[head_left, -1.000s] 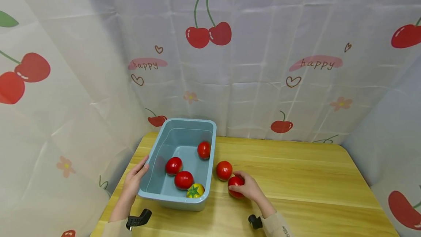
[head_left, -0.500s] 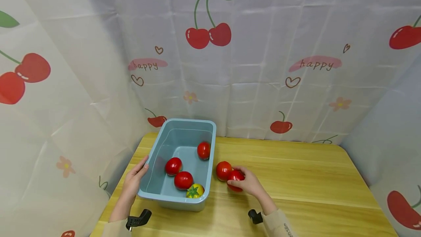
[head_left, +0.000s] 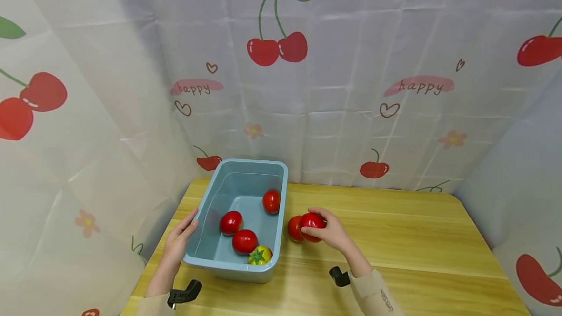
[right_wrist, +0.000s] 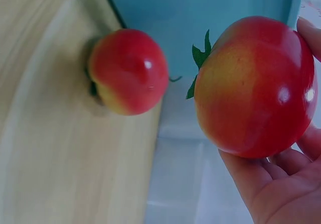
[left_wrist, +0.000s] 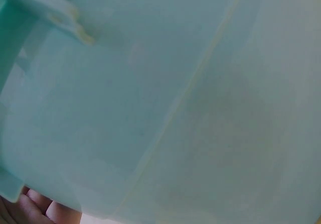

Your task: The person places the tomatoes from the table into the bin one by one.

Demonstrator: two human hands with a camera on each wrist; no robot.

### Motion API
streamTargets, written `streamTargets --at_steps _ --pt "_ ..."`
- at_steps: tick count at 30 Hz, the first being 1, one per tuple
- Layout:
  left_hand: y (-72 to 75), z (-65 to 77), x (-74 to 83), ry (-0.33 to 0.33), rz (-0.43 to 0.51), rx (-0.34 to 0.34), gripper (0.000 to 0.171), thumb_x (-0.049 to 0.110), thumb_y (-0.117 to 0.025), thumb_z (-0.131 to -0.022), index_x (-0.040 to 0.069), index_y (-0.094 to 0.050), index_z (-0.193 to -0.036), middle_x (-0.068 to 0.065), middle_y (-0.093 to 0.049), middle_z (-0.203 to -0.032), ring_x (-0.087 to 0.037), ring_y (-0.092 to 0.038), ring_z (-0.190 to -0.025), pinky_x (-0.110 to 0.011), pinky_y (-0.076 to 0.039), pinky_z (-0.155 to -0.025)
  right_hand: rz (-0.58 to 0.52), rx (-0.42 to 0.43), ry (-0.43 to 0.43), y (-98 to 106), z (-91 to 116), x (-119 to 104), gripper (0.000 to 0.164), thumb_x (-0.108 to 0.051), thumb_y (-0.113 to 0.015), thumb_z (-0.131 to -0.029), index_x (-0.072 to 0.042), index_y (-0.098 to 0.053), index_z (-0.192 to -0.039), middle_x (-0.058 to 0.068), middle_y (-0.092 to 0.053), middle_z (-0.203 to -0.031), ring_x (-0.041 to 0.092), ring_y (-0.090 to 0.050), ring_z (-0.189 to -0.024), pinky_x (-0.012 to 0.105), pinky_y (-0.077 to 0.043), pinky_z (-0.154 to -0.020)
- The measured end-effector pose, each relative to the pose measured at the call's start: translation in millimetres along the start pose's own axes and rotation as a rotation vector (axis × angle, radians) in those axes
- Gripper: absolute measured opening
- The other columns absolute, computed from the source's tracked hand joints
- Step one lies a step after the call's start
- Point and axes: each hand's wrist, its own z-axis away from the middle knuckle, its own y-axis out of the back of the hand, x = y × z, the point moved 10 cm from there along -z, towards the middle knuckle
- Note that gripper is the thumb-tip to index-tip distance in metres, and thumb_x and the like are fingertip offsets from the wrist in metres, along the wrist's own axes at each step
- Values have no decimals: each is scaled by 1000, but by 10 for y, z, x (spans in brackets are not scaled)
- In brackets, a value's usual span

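Observation:
In the head view my right hand (head_left: 330, 232) holds a red tomato (head_left: 312, 227) between thumb and fingers, raised off the table. Its green leaves and a yellowish patch show in the right wrist view, where the fingers (right_wrist: 261, 176) curl round the tomato (right_wrist: 256, 88). Another red tomato (head_left: 294, 228) sits on the table just behind it, partly covered. My left hand (head_left: 176, 239) grips the left rim of a blue plastic bin (head_left: 237, 263); the left wrist view shows mostly the bin's outer wall (left_wrist: 125, 108), with fingertips at its edge.
Inside the bin lie several tomatoes: a red one (head_left: 271, 201) by the right wall, two more red ones near the middle, and a yellow one (head_left: 260, 255) with a green star-shaped top at the near corner. A cherry-printed curtain (head_left: 333, 126) encloses the wooden table (head_left: 395, 238).
My right hand has lifted its tomato from the table and moved it slightly away from me, so it now overlaps the other loose tomato. The left hand and bin stay put.

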Motion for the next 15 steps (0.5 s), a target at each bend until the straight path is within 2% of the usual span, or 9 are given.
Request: streamTargets --at_steps 15 --pt "-8 17 28 -17 -6 -8 57 33 -51 -97 11 -34 -147 -9 -25 -152 -29 -19 -139 -52 -14 -110 -8 -15 25 48 -75 -262 56 -25 -78 -76 -11 -58 -127 9 -59 -117 27 -56 -101 38 -53 -76"
